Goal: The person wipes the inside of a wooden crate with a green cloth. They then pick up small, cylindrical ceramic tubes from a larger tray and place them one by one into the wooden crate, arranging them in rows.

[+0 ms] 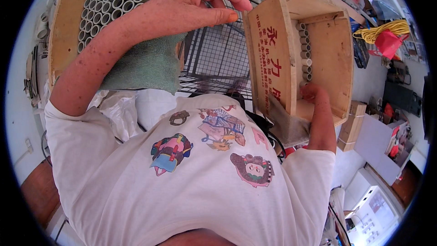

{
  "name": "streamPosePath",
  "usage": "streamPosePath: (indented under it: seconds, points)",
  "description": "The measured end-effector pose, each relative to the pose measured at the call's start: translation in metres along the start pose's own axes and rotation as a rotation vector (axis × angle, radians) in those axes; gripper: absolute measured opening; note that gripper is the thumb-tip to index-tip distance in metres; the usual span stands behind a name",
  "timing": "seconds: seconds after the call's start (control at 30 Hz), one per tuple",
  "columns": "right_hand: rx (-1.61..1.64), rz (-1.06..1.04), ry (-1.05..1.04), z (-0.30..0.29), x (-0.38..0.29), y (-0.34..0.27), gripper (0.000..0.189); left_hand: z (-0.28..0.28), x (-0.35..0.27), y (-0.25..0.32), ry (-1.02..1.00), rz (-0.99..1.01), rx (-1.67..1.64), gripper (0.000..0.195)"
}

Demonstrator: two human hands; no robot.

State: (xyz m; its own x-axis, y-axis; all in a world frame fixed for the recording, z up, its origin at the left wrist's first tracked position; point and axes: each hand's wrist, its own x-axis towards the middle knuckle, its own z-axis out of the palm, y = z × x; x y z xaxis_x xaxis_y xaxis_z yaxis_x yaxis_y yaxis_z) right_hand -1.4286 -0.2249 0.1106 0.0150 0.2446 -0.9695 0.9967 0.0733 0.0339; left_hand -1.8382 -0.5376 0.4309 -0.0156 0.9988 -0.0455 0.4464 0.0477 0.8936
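Note:
My left hand (215, 5) is raised over a black wire basket (222, 49), thumb and fingers apart and nothing between them. Its thumb tip has an orange stain. Just beyond the fingertips stands a wooden box (269, 51) with red printed writing on its side. Reaching into that box, my right hand (312, 93) has curled fingers at the near end of a row of short grey plastic pipe pieces (306, 54). The nearest pipe piece touches or almost touches the fingers; whether they grip it is hidden.
Under my left forearm, a wooden tray (65, 37) holds many stacked grey pipe pieces (106, 7). A green cloth (146, 65) drapes over its near edge. A grey-brown cloth (290, 126) covers the box's near corner. Yellow cord (379, 30) and a red bag (389, 44) lie right.

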Motion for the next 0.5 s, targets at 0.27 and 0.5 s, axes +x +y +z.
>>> streamPosePath:
  seconds: [0.27, 0.5]
  points:
    - [0.050, 0.068, 0.030, -0.004, 0.019, 0.007, 0.052, -0.001, -0.001, 0.004, -0.009, -0.015, -0.001, 0.025]
    - [0.398, -0.056, 0.096, 0.001, 0.014, 0.004, 0.010, -0.004, -0.008, 0.003, 0.034, -0.048, 0.018, 0.023]
